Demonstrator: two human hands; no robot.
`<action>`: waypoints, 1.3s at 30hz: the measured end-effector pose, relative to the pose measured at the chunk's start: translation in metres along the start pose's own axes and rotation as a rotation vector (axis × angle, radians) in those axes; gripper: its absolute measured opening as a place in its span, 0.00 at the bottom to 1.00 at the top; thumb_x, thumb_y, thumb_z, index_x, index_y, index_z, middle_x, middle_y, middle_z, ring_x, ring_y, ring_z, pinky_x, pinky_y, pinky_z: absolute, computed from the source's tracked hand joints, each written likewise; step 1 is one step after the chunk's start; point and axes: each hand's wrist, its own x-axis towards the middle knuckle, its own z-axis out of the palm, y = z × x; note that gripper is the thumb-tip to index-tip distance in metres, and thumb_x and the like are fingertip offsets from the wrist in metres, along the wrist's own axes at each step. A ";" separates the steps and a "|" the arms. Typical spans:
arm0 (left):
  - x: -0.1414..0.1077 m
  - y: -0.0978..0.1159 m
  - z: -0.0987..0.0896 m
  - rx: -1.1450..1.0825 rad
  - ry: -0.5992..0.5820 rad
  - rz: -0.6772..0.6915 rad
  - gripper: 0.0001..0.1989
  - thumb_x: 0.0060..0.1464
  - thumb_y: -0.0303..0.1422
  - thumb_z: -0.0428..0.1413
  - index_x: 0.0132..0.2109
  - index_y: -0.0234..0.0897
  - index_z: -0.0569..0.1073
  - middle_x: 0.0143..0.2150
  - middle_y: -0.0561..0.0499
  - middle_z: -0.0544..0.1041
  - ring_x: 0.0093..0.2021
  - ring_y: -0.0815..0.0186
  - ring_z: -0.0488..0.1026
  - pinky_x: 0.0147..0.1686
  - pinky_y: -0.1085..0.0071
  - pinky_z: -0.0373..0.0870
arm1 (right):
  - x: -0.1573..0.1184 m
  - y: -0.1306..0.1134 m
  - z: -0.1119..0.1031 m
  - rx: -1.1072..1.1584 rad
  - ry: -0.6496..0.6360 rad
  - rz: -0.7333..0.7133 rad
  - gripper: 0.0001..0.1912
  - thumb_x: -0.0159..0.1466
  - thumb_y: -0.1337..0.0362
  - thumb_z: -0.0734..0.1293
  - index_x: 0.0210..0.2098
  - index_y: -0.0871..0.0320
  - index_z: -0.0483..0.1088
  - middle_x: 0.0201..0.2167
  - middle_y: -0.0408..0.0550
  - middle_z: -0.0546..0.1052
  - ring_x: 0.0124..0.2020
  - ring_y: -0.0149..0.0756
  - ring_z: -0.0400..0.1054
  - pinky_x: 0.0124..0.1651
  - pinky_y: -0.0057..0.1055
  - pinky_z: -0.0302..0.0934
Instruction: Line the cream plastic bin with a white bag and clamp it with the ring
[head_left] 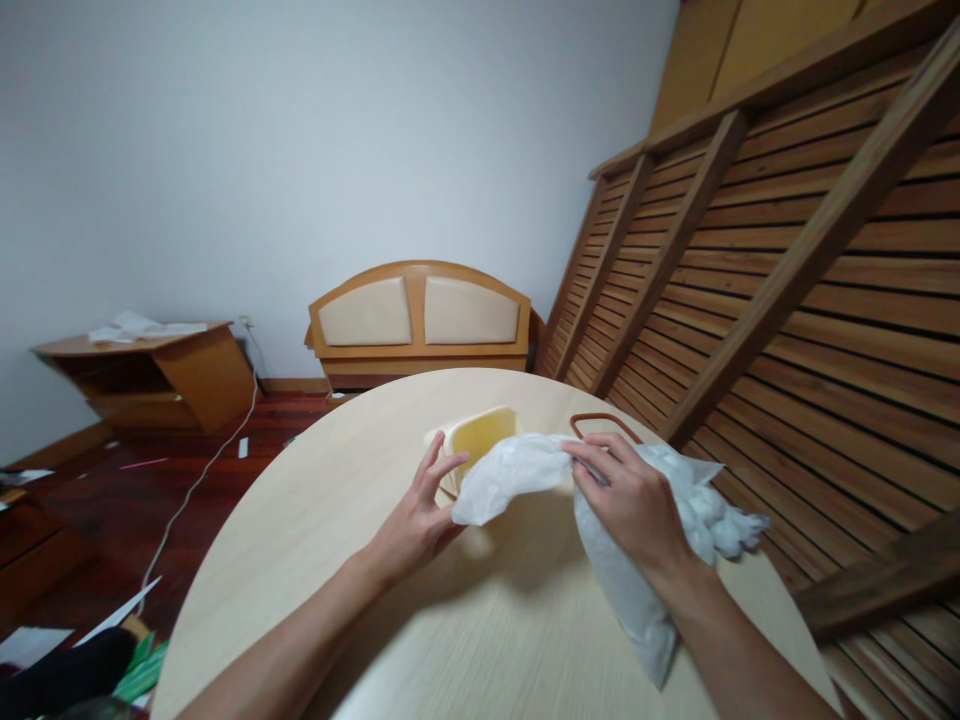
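Note:
On the round table, a pale yellow open container [486, 432] shows its inner wall, with its front partly covered by a white plastic bag [517, 472]. My left hand [421, 512] is at the container's left side, its fingers curved round the rim and its thumb side partly hidden by the bag. My right hand [630, 495] pinches the bag between thumb and fingers at the right. From there more thin white plastic hangs toward the front. Behind my right hand lies a brown rounded frame [592, 417], partly covered.
Crumpled white plastic [712, 515] lies on the right of the pale wooden table [315, 560]. A slatted wooden panel [750, 250] leans close along the right. A headboard [420, 305] stands behind, a low cabinet [202, 375] at left, and a cable [196, 480] crosses the floor.

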 end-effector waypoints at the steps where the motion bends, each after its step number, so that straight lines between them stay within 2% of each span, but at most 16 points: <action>1: 0.000 0.002 0.000 -0.014 -0.002 0.008 0.10 0.59 0.21 0.58 0.44 0.39 0.74 0.69 0.42 0.52 0.75 0.39 0.37 0.65 0.35 0.58 | -0.001 -0.001 0.000 -0.035 0.004 -0.026 0.12 0.68 0.69 0.64 0.46 0.54 0.78 0.42 0.48 0.78 0.37 0.39 0.76 0.39 0.33 0.67; 7: 0.007 0.022 -0.005 -0.045 -0.027 0.072 0.11 0.59 0.23 0.58 0.47 0.40 0.73 0.68 0.42 0.54 0.75 0.40 0.37 0.65 0.35 0.58 | -0.001 -0.008 0.002 -0.146 -0.017 -0.186 0.16 0.67 0.73 0.64 0.49 0.54 0.77 0.43 0.51 0.78 0.41 0.42 0.75 0.40 0.35 0.67; 11: 0.013 0.033 -0.009 -0.046 -0.030 0.111 0.09 0.62 0.23 0.55 0.48 0.39 0.73 0.67 0.41 0.57 0.75 0.42 0.37 0.67 0.34 0.55 | -0.001 -0.013 0.006 -0.056 -0.068 -0.171 0.20 0.65 0.76 0.61 0.51 0.56 0.76 0.46 0.53 0.77 0.44 0.44 0.73 0.45 0.38 0.68; 16: 0.015 0.036 -0.012 -0.107 -0.014 -0.015 0.11 0.61 0.23 0.56 0.50 0.39 0.72 0.67 0.41 0.56 0.75 0.41 0.39 0.67 0.35 0.55 | 0.001 -0.019 0.003 0.064 -0.121 -0.154 0.19 0.66 0.67 0.62 0.56 0.57 0.72 0.52 0.56 0.75 0.51 0.48 0.70 0.53 0.46 0.66; 21: 0.015 0.032 -0.015 -0.197 0.029 -0.099 0.15 0.62 0.23 0.55 0.54 0.40 0.69 0.66 0.40 0.57 0.75 0.43 0.43 0.67 0.38 0.55 | 0.002 -0.022 -0.004 0.122 -0.187 -0.266 0.24 0.65 0.52 0.66 0.57 0.56 0.69 0.59 0.58 0.72 0.55 0.52 0.68 0.55 0.51 0.63; 24: 0.014 0.028 -0.017 -0.233 0.037 -0.126 0.15 0.62 0.24 0.55 0.54 0.41 0.69 0.66 0.39 0.58 0.74 0.45 0.44 0.68 0.40 0.56 | 0.003 -0.022 -0.006 0.137 -0.197 -0.323 0.25 0.64 0.51 0.68 0.56 0.58 0.68 0.60 0.60 0.72 0.55 0.52 0.67 0.55 0.51 0.63; 29: 0.017 0.028 -0.021 -0.264 0.074 -0.152 0.14 0.62 0.24 0.55 0.53 0.40 0.68 0.62 0.38 0.67 0.74 0.46 0.49 0.68 0.39 0.55 | 0.004 -0.022 -0.005 0.143 -0.214 -0.320 0.19 0.66 0.54 0.67 0.53 0.58 0.70 0.60 0.60 0.72 0.55 0.51 0.67 0.55 0.49 0.64; 31: 0.017 0.029 -0.019 -0.300 0.138 -0.187 0.17 0.62 0.25 0.55 0.56 0.40 0.64 0.60 0.38 0.69 0.73 0.48 0.51 0.68 0.38 0.53 | 0.004 -0.022 -0.003 0.140 -0.227 -0.310 0.17 0.67 0.55 0.67 0.51 0.57 0.71 0.60 0.59 0.72 0.56 0.50 0.67 0.56 0.49 0.65; 34: 0.014 0.027 -0.013 -0.343 0.225 -0.225 0.29 0.63 0.26 0.55 0.66 0.40 0.53 0.60 0.36 0.70 0.73 0.49 0.54 0.66 0.39 0.57 | 0.004 -0.024 0.000 0.137 -0.228 -0.292 0.15 0.68 0.57 0.66 0.51 0.56 0.73 0.61 0.58 0.72 0.56 0.49 0.67 0.57 0.50 0.65; 36: 0.013 0.024 -0.011 -0.320 0.248 -0.196 0.36 0.64 0.26 0.55 0.71 0.41 0.45 0.61 0.35 0.70 0.72 0.50 0.55 0.65 0.40 0.60 | 0.003 -0.026 0.003 0.140 -0.220 -0.280 0.14 0.69 0.58 0.65 0.51 0.56 0.74 0.61 0.57 0.72 0.56 0.49 0.67 0.57 0.51 0.65; 39: 0.012 0.022 -0.014 -0.246 0.216 -0.121 0.35 0.64 0.24 0.53 0.71 0.45 0.48 0.63 0.36 0.67 0.69 0.51 0.61 0.63 0.44 0.65 | 0.003 -0.028 0.005 0.145 -0.210 -0.270 0.14 0.69 0.60 0.65 0.51 0.55 0.74 0.61 0.57 0.72 0.57 0.49 0.67 0.58 0.51 0.65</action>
